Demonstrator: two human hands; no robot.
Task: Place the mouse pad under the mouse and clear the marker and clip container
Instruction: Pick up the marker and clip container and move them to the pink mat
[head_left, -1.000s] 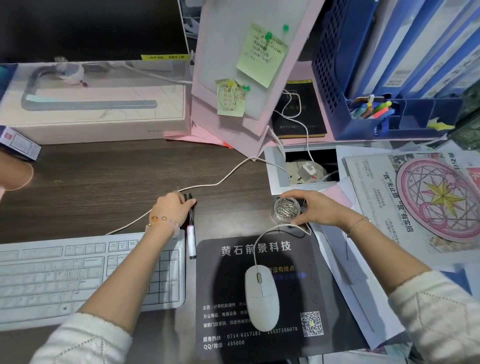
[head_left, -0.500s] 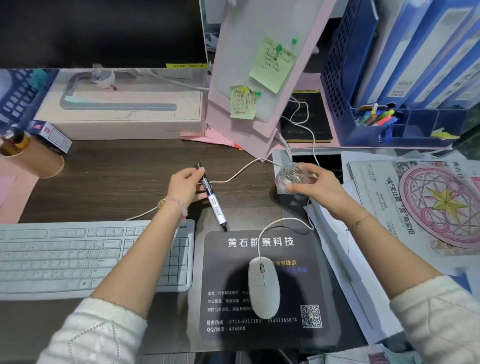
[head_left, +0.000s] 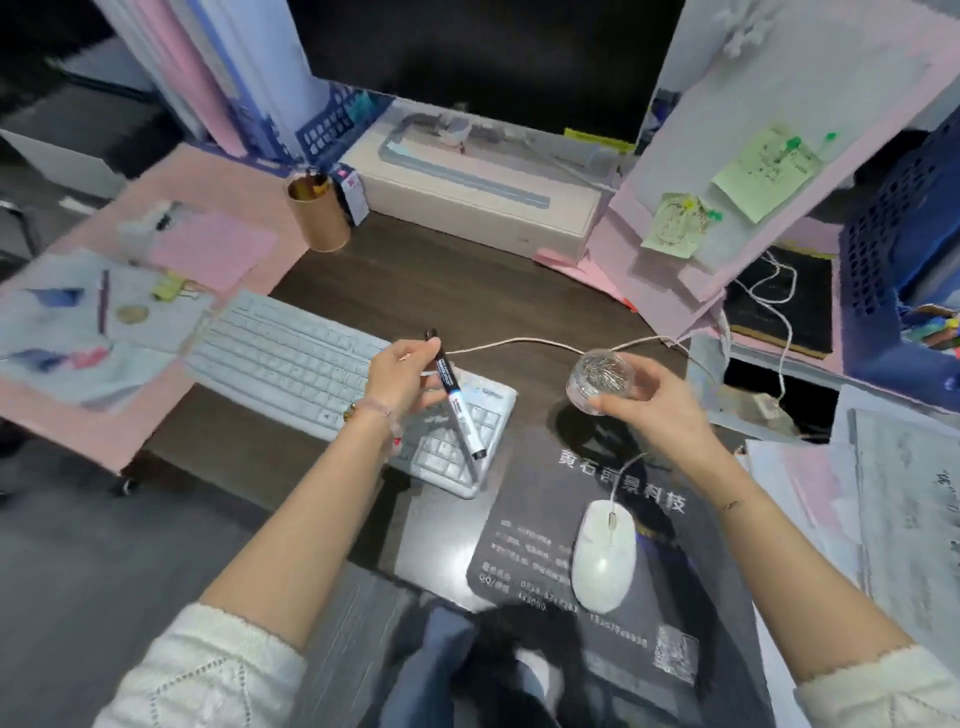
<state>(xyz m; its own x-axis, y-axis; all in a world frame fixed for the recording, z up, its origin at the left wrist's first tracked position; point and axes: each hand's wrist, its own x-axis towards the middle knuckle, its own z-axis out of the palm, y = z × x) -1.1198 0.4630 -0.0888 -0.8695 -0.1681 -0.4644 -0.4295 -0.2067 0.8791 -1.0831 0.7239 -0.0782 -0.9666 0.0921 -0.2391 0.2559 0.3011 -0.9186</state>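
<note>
A white corded mouse (head_left: 604, 556) rests on the dark grey printed mouse pad (head_left: 524, 566) near the desk's front edge. My left hand (head_left: 397, 379) holds a black and white marker (head_left: 453, 395) in the air above the right end of the white keyboard (head_left: 311, 364); the marker slants down to the right. My right hand (head_left: 652, 402) grips a small clear round clip container (head_left: 597, 379) full of metal paper clips, lifted above the far edge of the pad.
A gold pen cup (head_left: 318, 213) stands at the back left beside a long white box (head_left: 483, 187). Pink folders and loose papers (head_left: 883, 519) lie on both sides. A blue file rack (head_left: 904, 234) sits at the right. The mouse cable (head_left: 519, 343) crosses the dark desk.
The view has swung left and tilted. Both hands have lifted their items off the desk: the marker now hangs over the keyboard, the clip container above the pad's far edge.
</note>
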